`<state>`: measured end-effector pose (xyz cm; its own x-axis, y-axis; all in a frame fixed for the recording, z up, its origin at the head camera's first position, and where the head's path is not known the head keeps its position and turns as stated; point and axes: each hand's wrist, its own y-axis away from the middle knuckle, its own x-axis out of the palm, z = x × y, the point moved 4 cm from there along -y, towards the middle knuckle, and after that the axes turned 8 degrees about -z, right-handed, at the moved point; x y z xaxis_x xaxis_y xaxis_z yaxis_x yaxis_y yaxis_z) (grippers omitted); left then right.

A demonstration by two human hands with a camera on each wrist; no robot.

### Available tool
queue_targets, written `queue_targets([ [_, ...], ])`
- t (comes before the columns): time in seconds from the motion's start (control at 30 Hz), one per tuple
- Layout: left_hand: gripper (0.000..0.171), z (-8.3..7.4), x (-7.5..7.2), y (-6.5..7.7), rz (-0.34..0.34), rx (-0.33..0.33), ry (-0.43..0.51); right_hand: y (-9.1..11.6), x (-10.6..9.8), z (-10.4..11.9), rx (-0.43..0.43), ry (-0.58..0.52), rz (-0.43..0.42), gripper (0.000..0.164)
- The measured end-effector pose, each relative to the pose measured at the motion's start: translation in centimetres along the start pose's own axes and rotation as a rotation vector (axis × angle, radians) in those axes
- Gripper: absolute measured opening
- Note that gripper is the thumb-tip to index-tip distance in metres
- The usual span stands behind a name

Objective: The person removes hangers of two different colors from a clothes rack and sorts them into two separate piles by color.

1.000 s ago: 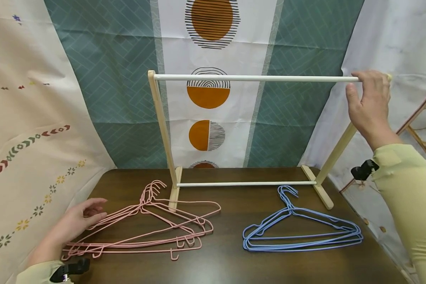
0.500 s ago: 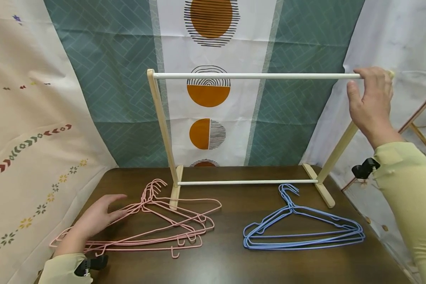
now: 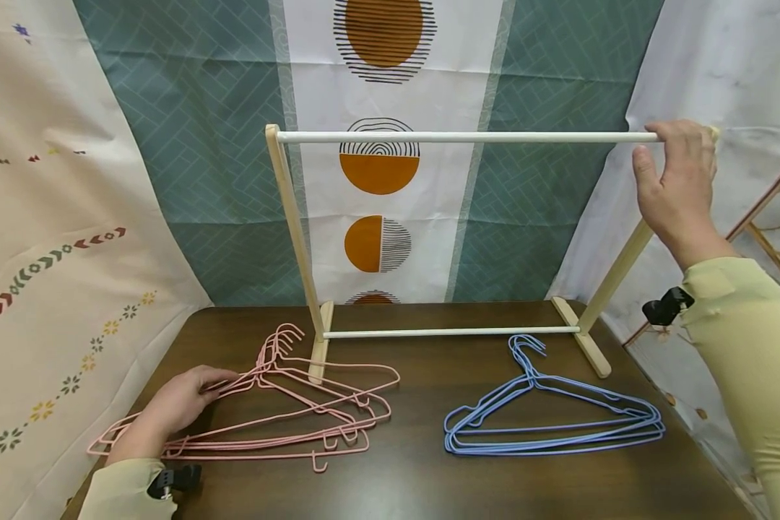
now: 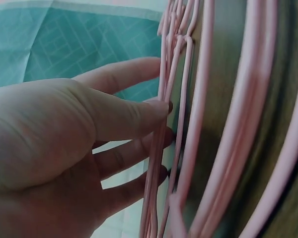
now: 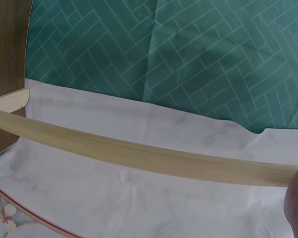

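Several pink clothes hangers [image 3: 268, 366] lie in an overlapping pile on the left of the table, hooks toward the back. My left hand [image 3: 183, 399] holds their left shoulders, thumb in front and fingers behind the thin pink wires [image 4: 202, 74] in the left wrist view. My right hand [image 3: 679, 188] grips the top of a clothes rack [image 3: 468, 137] at its right end, fingers over the white bar. The right wrist view shows the rack's wooden upright [image 5: 139, 154] and only an edge of that hand. Several blue clothes hangers [image 3: 531, 375] lie stacked on the right.
The rack stands toward the back of the dark wooden table [image 3: 416, 491], its wooden feet [image 3: 594, 354] near both hanger piles. A low white bar [image 3: 448, 333] joins them. A patterned curtain [image 3: 227, 159] hangs behind; more cloth closes both sides.
My left hand has moved right and slightly up along the pink hangers, and its fingers have closed on their shoulders. My right hand stays on the rack.
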<state>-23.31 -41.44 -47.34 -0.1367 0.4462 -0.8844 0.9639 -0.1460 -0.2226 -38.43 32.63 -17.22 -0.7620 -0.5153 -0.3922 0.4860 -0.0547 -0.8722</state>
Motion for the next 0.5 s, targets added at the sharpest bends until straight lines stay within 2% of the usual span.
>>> queue_targets([
  [0.13,0.037,0.31,0.04,0.04,0.002,0.010,0.011,-0.01,-0.04,-0.01,0.003,0.002,0.003,0.050],
  [0.27,0.049,0.61,0.01,0.31,0.028,0.022,0.030,0.08,-0.02,0.04,0.003,0.002,0.008,0.049],
  [0.37,0.059,0.72,-0.11,0.44,0.042,0.006,0.036,0.12,-0.06,0.13,0.001,0.001,0.009,0.050],
  [0.5,0.062,0.82,-0.33,0.52,0.044,-0.031,0.037,0.03,-0.11,0.23,-0.001,0.002,0.004,0.050],
])
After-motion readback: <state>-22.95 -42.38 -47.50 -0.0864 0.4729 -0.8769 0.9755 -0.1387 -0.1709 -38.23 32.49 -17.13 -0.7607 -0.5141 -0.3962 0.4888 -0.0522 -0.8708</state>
